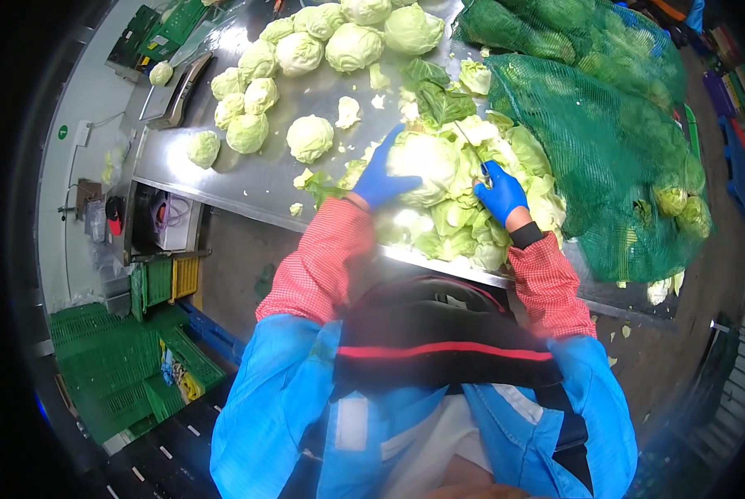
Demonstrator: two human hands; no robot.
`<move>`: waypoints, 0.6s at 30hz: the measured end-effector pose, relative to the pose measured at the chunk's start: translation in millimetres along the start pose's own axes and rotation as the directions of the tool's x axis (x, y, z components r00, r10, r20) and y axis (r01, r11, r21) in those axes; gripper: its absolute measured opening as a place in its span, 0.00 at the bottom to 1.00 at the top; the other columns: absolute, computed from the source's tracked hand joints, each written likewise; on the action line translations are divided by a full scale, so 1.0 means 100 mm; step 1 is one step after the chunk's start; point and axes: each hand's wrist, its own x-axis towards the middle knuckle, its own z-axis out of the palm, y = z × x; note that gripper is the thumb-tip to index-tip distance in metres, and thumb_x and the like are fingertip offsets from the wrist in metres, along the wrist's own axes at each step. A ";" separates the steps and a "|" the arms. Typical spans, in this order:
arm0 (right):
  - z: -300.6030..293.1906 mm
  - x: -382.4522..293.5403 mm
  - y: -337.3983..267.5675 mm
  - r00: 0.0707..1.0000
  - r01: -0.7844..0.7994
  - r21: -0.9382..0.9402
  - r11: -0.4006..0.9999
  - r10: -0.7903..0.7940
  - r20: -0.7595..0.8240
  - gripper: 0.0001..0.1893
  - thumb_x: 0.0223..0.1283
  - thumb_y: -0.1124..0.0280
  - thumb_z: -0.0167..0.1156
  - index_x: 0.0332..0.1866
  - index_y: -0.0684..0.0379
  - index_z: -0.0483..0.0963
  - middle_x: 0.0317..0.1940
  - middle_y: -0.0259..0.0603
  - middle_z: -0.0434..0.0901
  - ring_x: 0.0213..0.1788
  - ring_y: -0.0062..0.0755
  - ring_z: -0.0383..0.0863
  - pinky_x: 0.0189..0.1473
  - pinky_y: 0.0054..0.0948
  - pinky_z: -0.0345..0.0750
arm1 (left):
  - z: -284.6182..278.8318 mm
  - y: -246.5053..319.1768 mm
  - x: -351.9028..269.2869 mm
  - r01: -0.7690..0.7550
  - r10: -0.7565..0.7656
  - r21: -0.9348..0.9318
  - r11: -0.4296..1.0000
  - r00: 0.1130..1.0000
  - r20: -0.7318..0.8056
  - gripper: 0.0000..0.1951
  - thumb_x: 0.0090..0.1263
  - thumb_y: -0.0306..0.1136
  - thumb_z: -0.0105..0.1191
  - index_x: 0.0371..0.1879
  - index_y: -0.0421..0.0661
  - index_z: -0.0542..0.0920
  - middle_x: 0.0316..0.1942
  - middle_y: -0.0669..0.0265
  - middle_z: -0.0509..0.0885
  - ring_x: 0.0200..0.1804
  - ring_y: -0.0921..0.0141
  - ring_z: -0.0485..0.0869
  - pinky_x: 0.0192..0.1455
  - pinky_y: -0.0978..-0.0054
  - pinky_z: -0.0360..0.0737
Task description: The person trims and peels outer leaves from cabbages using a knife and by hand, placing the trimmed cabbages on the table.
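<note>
My left hand (381,176), in a blue glove, holds the left side of a pale green cabbage head (423,163), thumb across its front. In my right hand (503,194), also gloved in blue, is a knife (471,142); its thin blade points up and left past the cabbage's right side. The knife's handle is mostly hidden by my fingers. Loose cabbage leaves (456,234) are heaped below and to the right of the head. Darker green outer leaves (444,103) lie just beyond it.
Several cabbage heads (299,54) sit on the steel table (222,187) at upper left. Green mesh sacks (597,143) of cabbages crowd the right side. A bench scale (176,93) stands at the far left, with a cabbage on it. Green crates (107,368) are on the floor.
</note>
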 end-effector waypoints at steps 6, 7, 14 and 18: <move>0.24 -0.13 -0.09 0.997 -0.072 -0.005 0.997 0.072 -0.024 0.20 0.51 0.57 0.55 0.48 0.55 0.70 0.38 0.51 0.79 0.41 0.53 0.78 0.42 0.41 0.74 | 0.24 0.10 -0.17 -0.078 0.229 0.461 0.884 0.932 -0.282 0.47 0.44 0.41 0.70 0.66 0.48 0.59 0.59 0.53 0.65 0.62 0.59 0.65 0.64 0.63 0.63; 0.22 -0.11 -0.13 0.997 -0.074 -0.015 0.997 0.074 -0.009 0.20 0.51 0.58 0.55 0.48 0.55 0.70 0.39 0.52 0.79 0.41 0.53 0.78 0.43 0.41 0.74 | 0.38 0.18 -0.14 -0.065 0.323 0.613 0.787 0.891 -0.320 0.45 0.45 0.41 0.69 0.65 0.47 0.60 0.58 0.56 0.67 0.61 0.59 0.65 0.63 0.63 0.63; 0.17 -0.01 0.22 0.982 -0.180 -0.055 0.982 0.176 -0.069 0.20 0.52 0.59 0.56 0.49 0.57 0.70 0.37 0.55 0.79 0.41 0.54 0.78 0.43 0.42 0.75 | 0.12 -0.11 -0.13 -0.091 0.274 0.444 0.891 0.888 -0.369 0.42 0.43 0.41 0.70 0.59 0.41 0.65 0.56 0.54 0.68 0.60 0.59 0.67 0.64 0.64 0.63; -0.08 -0.03 -0.49 0.993 -0.083 -0.058 0.995 0.078 -0.083 0.34 0.49 0.44 0.59 0.56 0.58 0.67 0.48 0.52 0.76 0.49 0.50 0.77 0.49 0.38 0.73 | 0.05 -0.26 -0.27 -0.157 0.330 0.445 0.882 0.880 -0.343 0.45 0.43 0.40 0.70 0.61 0.40 0.61 0.59 0.54 0.65 0.63 0.61 0.64 0.66 0.65 0.61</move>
